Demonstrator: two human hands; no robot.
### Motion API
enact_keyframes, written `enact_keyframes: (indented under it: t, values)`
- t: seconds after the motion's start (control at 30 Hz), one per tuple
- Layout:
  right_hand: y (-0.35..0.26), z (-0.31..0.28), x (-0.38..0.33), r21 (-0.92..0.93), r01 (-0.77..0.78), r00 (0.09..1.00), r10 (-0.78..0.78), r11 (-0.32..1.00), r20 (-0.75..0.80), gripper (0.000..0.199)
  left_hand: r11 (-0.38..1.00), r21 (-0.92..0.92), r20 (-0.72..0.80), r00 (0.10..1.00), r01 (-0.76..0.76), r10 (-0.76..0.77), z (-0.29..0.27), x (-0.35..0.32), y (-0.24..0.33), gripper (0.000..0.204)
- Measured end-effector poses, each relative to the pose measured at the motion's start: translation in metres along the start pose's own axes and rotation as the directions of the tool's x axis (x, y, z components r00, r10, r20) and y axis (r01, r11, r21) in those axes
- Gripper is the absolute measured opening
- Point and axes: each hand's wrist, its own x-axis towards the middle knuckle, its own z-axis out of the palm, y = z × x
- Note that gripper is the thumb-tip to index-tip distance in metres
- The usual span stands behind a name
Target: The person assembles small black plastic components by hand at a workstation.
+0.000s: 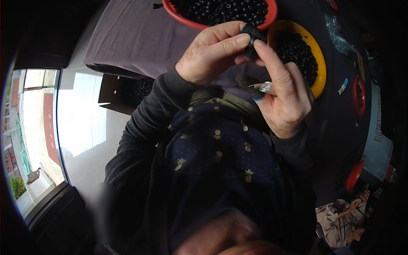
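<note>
Nearest of all, the person's bare neckline [212, 231] fills the bottom edge, and past it spreads a dark apron [212, 148] with pineapple prints. Beyond, the left hand [212, 53] pinches a small black piece [250, 50] between thumb and a finger wearing a black cover [255, 32]. The right hand [291, 95] sets its index fingertip against that piece, its thumb, capped in black with a blue rim, held apart; a silvery sliver [266, 87] shows beside it, though I can't tell whether it is gripped. Fingers hide much of the black piece.

Just beyond the hands, a red basin [173, 12] brims with black pieces; the right hand blocks part of a yellow basin [321, 63] holding more. Both stand on a purplish cloth [131, 38]. To the left, the sleeve cuts across a dark carton [111, 94]. Off right lie crumpled clear plastic [338, 36], a red dish [364, 95] and a pale blue box [376, 148]; a co-worker [333, 219] sits lower down.
</note>
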Motion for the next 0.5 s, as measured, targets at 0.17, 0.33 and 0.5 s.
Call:
enact_keyframes:
  t: [0.17, 0.33, 0.5]
  values:
    - [0.006, -0.002, -0.005, -0.022, -0.099, 0.995, 0.099, 0.995, -0.008, 0.054, 0.995, 0.061, -0.038, 0.996, 0.083, -0.080, 0.009, 0.002, 0.001, 0.020]
    - [0.017, -0.003, -0.021, 0.066, -0.124, 0.975, 0.134, 0.990, -0.178, 0.047, 0.899, 0.433, -0.081, 0.996, 0.070, -0.039, 0.014, 0.017, -0.011, 0.020]
    - [0.014, -0.018, -0.054, 0.120, -0.234, 0.952, 0.252, 0.965, -0.174, 0.045, 0.695, 0.718, 0.047, 0.999, -0.025, -0.013, 0.005, 0.043, -0.056, 0.031]
